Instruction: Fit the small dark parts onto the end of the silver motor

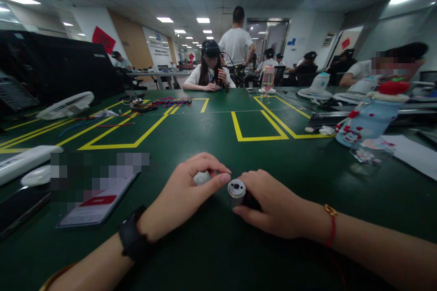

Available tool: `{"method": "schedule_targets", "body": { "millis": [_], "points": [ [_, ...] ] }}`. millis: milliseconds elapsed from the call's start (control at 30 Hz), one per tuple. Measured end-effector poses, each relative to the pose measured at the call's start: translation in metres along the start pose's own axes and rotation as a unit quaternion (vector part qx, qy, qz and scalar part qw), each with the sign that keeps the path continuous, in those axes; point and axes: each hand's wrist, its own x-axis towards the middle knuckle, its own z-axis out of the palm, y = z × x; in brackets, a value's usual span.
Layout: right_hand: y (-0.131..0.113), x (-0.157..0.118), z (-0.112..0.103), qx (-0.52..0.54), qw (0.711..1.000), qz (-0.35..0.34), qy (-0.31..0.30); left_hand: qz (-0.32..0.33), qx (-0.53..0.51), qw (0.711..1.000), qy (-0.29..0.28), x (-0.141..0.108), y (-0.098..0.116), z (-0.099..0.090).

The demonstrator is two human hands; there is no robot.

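Note:
My right hand (pixel 273 202) is wrapped round a small silver cylindrical motor (pixel 236 193), which stands upright with its flat end up. That end shows a dark centre and small holes. Just left of the motor, my left hand (pixel 191 193) is closed, with thumb and index fingertips brought together near the motor's rim. Anything pinched between those tips is too small to make out. A pale greyish thing (pixel 202 178) shows through the gap between left thumb and index finger; I cannot tell whether the hand touches it.
Phones (pixel 99 200) lie on the left of the green table (pixel 191 254). Wires (pixel 170 102) and a white fan (pixel 66 105) are farther back. At right are a blue bottle (pixel 370 118), a small clear packet (pixel 367 154) and white paper (pixel 414 154). A person (pixel 210 75) sits opposite.

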Motion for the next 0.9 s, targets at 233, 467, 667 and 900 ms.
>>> {"method": "schedule_targets", "body": {
  "millis": [233,467,667,900],
  "points": [
    [0.001,0.001,0.0,0.006,1.0,0.005,0.001,-0.001,0.054,0.985,-0.162,0.005,-0.026,-0.012],
    [0.002,0.0,0.001,0.002,1.0,0.001,-0.002,0.033,0.084,0.975,-0.203,0.004,-0.033,-0.009],
    [0.002,0.0,0.001,-0.002,1.0,0.003,-0.002,0.037,0.108,0.972,-0.207,0.005,-0.033,-0.009],
    [0.002,0.0,0.001,0.0,1.0,0.005,-0.004,0.037,0.11,0.971,-0.209,0.005,-0.032,-0.01]
  ]
}}
